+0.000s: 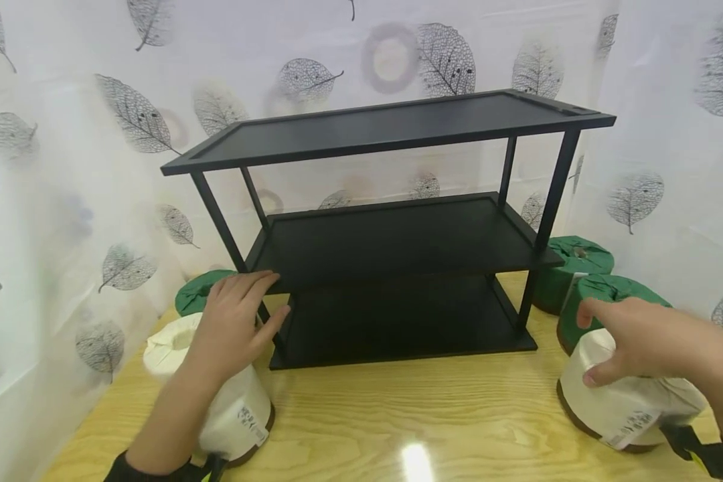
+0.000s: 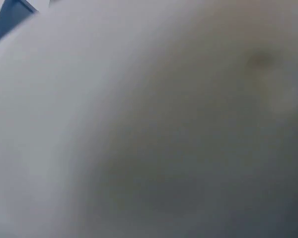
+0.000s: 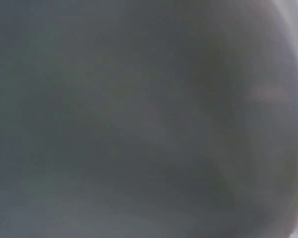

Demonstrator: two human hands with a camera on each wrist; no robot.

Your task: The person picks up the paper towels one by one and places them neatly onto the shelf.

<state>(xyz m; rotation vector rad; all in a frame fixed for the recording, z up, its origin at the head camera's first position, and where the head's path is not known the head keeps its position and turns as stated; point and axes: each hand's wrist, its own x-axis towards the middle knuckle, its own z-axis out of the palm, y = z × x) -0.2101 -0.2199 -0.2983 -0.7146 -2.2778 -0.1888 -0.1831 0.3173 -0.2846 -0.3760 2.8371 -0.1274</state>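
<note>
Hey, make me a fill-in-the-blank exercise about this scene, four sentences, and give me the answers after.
1. The rack on the wooden table is coloured ____.
2. It has ____ shelves.
3. The backdrop is printed with ____.
4. Beyond the white roll near the right hand, a second roll wears ____ wrapping.

Missing words: black; three; leaves; green.

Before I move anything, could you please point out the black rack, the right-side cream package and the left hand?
Black rack (image 1: 391,127), head view: middle of its top shelf.
Right-side cream package (image 1: 611,402), head view: front of its side.
Left hand (image 1: 230,327), head view: back of the hand.
</note>
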